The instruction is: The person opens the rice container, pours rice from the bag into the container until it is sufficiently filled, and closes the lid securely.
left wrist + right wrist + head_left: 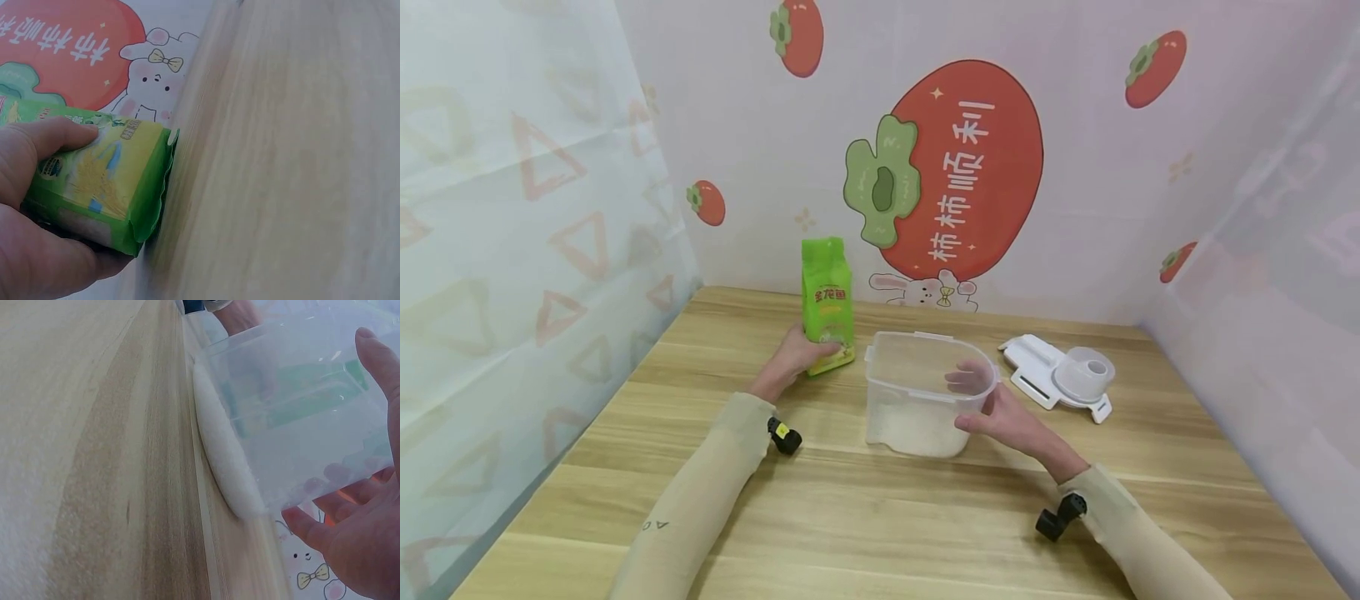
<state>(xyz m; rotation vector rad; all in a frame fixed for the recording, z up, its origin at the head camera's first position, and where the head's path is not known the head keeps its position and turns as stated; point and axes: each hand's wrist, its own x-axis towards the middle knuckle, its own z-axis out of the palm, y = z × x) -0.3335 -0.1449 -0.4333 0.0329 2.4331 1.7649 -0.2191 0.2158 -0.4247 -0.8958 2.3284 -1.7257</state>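
Note:
Upright on the table, a green printed bag (828, 304) stands at the back left. My left hand (797, 350) grips its lower part, thumb across the front; the left wrist view shows the bag (106, 181) with a yellow panel and grain picture. To the right of it is a clear plastic bin (917, 392) without a lid, with a layer of white grains (913, 429) at the bottom. My right hand (1000, 412) is spread around the bin's right end. In the right wrist view, that hand (356, 531) has thumb and fingers apart on either side of the bin.
Right of the bin lies a white lid (1036, 358) with a clear round cup (1084, 375) on it. All stand on a wood-grain table (880, 525). Printed cloth walls (1075, 208) close off the back and sides.

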